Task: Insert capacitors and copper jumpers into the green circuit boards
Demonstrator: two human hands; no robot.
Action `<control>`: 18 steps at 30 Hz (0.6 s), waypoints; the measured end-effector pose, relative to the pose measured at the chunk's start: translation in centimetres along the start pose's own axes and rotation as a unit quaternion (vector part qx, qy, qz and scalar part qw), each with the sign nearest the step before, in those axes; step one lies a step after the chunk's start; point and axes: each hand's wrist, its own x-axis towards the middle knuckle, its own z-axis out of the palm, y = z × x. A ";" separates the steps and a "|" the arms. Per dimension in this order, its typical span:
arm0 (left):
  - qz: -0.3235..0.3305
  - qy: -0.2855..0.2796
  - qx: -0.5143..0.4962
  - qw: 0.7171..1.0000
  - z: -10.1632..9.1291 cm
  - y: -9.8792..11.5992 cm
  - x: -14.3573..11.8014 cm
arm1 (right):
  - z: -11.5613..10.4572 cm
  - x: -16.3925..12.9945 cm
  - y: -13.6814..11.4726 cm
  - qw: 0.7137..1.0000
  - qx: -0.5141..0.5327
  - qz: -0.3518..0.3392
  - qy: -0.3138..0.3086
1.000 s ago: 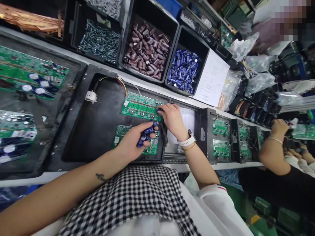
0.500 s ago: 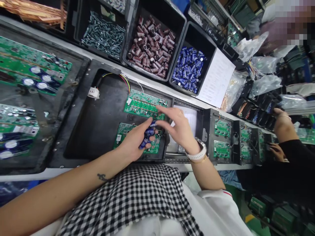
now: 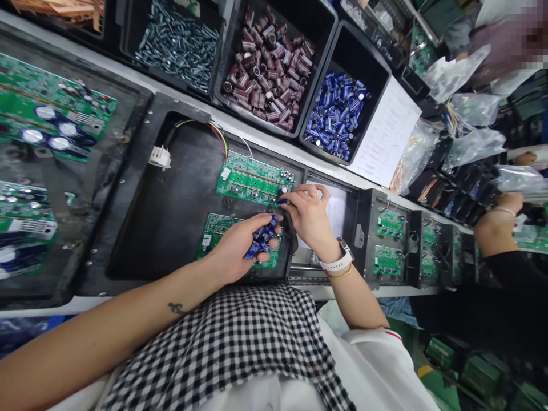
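Note:
Several blue capacitors lie in my left hand, its fingers curled round them above the lower green circuit board. At the right end of the upper circuit board, my right hand pinches one blue capacitor between thumb and fingertips. One capacitor with a pale top stands on the board just beyond those fingertips. Whether the pinched capacitor touches the board I cannot tell. Both boards sit in a black tray, and my left hand covers part of the lower one.
Black bins hold blue capacitors, brown capacitors and small dark parts. A white connector on coloured wires lies in the tray. Boards with large capacitors are at left. A co-worker's arm reaches in at right.
My right hand has moved from beside my left hand to the upper board's right end, with a blue capacitor now pinched in it. My left hand has opened slightly around its capacitors.

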 end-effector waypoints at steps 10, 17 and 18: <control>0.048 0.027 0.024 0.998 -0.3 -0.3 -0.1 | 0.0 0.0 0.0 0.997 -0.047 -0.057 -0.003; 0.083 0.042 0.028 0.995 -0.6 -0.4 0.4 | -1.4 -1.3 -1.6 0.999 0.005 -0.024 0.025; 0.088 0.039 0.025 0.995 -0.5 -0.4 0.4 | -2.0 -1.6 -2.0 0.999 0.030 -0.009 0.026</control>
